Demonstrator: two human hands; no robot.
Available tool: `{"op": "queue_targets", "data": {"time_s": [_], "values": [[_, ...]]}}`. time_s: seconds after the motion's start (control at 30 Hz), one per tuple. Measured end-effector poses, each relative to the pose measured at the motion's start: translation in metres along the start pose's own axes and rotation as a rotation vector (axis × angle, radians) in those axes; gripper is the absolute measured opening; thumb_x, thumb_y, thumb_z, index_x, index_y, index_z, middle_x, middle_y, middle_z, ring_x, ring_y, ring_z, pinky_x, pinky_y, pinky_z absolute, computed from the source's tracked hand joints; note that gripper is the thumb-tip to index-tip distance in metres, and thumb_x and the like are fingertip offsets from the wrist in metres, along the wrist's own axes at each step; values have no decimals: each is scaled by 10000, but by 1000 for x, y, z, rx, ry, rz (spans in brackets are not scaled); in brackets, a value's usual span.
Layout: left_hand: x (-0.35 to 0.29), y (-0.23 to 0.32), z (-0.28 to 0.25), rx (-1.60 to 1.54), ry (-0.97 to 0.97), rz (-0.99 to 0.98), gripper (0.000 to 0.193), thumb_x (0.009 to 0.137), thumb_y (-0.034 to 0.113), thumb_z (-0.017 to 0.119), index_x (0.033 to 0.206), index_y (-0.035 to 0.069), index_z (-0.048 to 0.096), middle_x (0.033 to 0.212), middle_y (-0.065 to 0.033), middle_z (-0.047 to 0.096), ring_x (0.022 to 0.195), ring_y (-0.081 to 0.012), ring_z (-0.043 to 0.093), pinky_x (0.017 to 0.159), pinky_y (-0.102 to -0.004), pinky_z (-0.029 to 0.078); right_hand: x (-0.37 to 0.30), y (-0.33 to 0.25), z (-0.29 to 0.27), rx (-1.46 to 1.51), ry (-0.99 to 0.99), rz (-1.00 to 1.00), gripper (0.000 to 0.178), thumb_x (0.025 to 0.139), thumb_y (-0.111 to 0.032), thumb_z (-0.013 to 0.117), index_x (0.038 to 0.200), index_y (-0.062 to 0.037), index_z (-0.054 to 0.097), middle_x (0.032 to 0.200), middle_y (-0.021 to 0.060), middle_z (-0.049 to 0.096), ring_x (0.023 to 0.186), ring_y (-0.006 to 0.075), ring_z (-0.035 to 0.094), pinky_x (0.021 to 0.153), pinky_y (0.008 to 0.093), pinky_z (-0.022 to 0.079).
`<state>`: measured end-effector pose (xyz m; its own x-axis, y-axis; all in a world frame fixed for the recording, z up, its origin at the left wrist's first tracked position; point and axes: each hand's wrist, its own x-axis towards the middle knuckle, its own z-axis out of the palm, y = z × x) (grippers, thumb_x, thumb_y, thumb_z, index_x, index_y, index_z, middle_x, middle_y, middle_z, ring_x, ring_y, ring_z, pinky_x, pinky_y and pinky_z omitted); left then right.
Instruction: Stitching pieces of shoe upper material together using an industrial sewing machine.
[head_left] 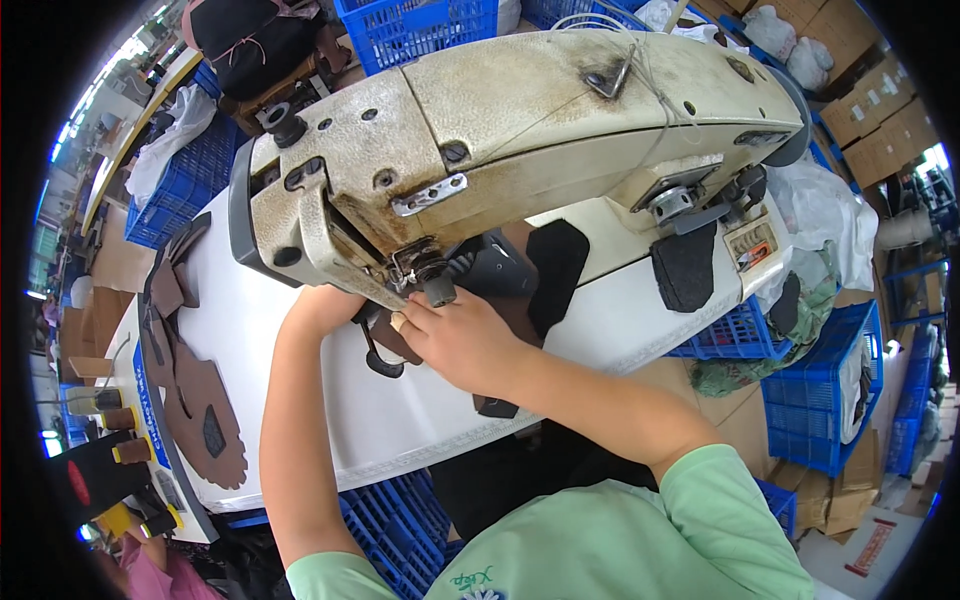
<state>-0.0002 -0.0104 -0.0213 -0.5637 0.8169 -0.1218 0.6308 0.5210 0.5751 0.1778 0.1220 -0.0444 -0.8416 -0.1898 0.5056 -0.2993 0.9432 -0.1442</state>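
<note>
While the right hand [465, 343] lies with its fingers close together on the brown piece [392, 338] beneath the needle end of the sewing machine [600, 90], I cannot tell whether it pinches or only presses. The left hand [332, 306] reaches behind the machine's head, which hides its fingertips, so its grip cannot be told. A black curved part [383, 367] stands just below the brown piece, and a black flap [556, 275] lies to the right.

Bare white surface runs on both sides of the left forearm, and the desk's front edge bends close before the person's green shirt [560, 545]. Overhead, the machine's arm blocks the far side. More brown cutouts [205, 425] lie along the left edge; a black pad [685, 268] sits on the right beside a small compartment [752, 243].

The desk [390, 425] is smooth and white. Around it stand blue baskets [822, 390], thread spools [118, 419] and cardboard boxes [880, 110], with a person in pink [165, 577] at the lower left.
</note>
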Motion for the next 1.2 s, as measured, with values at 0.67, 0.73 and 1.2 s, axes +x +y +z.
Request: {"op": "queue_targets", "data": {"time_s": [0.67,0.73,1.2], "values": [[-56,17,-37,518,-61,369,711,622,410,790,1212,57,612,1018,-109,600,1009,-291,564,939,-390,445,1,12,-40,-191,-243,-151,359,815,-122,555,1125,45,623,1152,152,650,1022,261,646,1110,428,346],[-53,21,-38,567,-143,376,729,625,356,792,1256,56,585,1110,-138,606,1061,-324,566,959,-395,441,-2,7,-33,-246,-221,-123,367,811,-126,562,1130,45,625,1134,169,650,999,274,648,1091,448,369],[-67,20,9,748,127,530,484,765,74,562,1247,40,596,1300,-130,605,1148,-293,592,949,-398,484,-5,-1,-26,-205,-185,-21,305,840,-167,575,1051,31,667,1104,196,651,1145,362,577,1063,484,375]]}}
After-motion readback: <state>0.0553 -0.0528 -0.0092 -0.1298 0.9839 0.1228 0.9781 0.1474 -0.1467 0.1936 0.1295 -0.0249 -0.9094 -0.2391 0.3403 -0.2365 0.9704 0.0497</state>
